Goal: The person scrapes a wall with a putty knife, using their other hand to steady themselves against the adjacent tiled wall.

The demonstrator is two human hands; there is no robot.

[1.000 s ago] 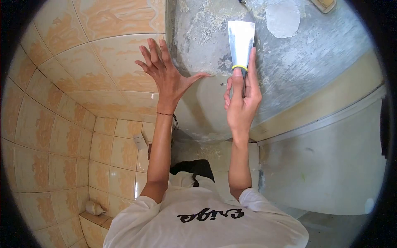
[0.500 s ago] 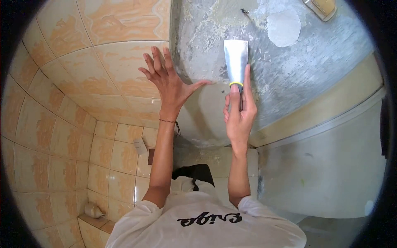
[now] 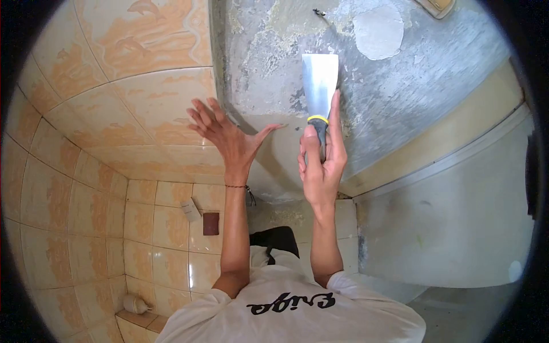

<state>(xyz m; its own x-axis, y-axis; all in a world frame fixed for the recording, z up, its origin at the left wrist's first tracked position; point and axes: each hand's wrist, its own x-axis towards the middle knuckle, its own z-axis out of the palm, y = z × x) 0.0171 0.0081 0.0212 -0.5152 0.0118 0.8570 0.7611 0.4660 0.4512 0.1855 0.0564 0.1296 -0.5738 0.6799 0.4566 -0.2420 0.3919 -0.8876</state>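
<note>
My right hand [image 3: 323,166] is wrapped round the dark handle of a putty knife [image 3: 321,86], its index finger stretched along the edge of the blade. The wide metal blade points away from me, over the rough grey cement wall [image 3: 269,80]. To the left, my left hand [image 3: 231,137] has its fingers spread and holds nothing. Its fingers lie over the orange-patterned tiles [image 3: 143,108], and its thumb reaches across toward the smooth cement patch [image 3: 280,148].
A pale round patch [image 3: 378,33] and a small dark wire end [image 3: 319,12] mark the cement. At the top right is a yellowish box [image 3: 436,7]. A brown block [image 3: 211,223] and a grey flat piece [image 3: 190,210] lie on the floor tiles. A door panel [image 3: 446,211] stands at right.
My view has shifted, so the wall patch and wire sit higher and further left. My left hand's fingers have curled slightly and tilted left. The putty knife stays in my right hand.
</note>
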